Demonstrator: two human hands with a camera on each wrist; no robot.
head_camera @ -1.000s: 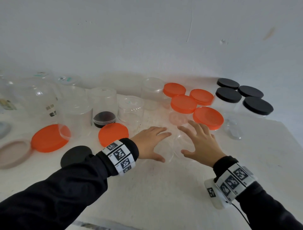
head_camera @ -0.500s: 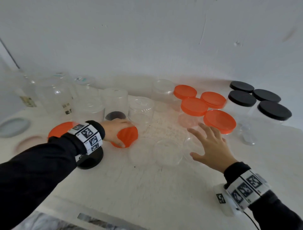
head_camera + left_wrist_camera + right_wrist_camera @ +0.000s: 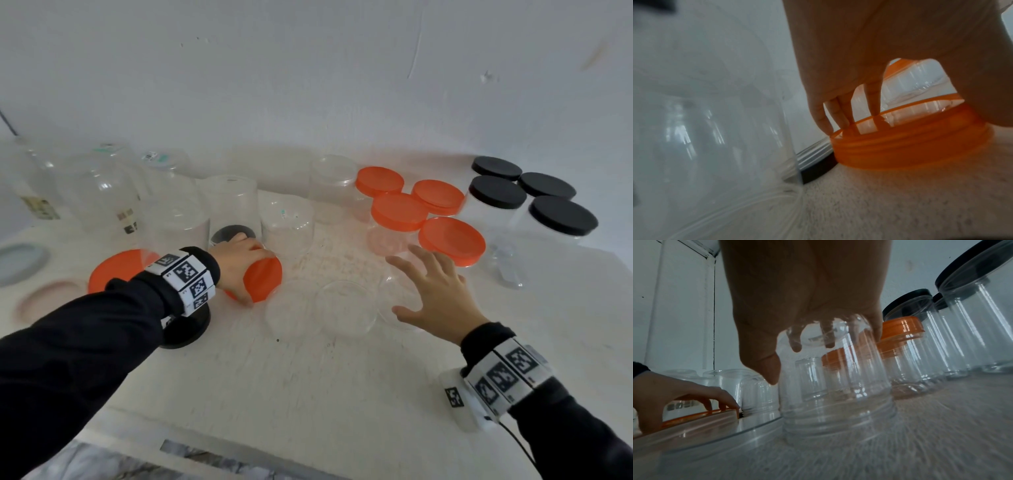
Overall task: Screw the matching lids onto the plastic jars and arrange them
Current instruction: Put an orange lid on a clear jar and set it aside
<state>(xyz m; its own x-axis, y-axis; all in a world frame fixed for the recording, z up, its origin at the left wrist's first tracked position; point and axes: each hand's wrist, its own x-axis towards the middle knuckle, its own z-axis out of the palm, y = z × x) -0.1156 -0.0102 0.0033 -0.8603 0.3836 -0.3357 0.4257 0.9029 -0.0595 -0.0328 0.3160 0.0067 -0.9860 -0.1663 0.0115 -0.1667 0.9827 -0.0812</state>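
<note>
My left hand (image 3: 251,274) grips a small orange lid (image 3: 265,282) at the table's middle left, fingers on its far rim, thumb on the near rim. The lid is tipped up on edge. In the left wrist view the left hand (image 3: 914,116) holds the lid (image 3: 900,151) with its threaded inside showing. My right hand (image 3: 411,287) hovers with spread fingers over an upside-down clear jar (image 3: 397,305). The right wrist view shows the right hand (image 3: 818,360) arched over that jar (image 3: 838,410); contact is unclear. Two more inverted clear jars (image 3: 346,308) stand between my hands.
Orange-lidded jars (image 3: 399,212) and black-lidded jars (image 3: 561,216) stand at the back right. Inverted clear jars (image 3: 233,202) crowd the back left. A large orange lid (image 3: 116,267), a black lid (image 3: 186,332), a grey lid (image 3: 20,263) and a pink lid (image 3: 44,301) lie at the left.
My left hand left the clear jars in the middle, moved left to the small orange lid, gripped it and tipped it up. My right hand stayed over its jar.
</note>
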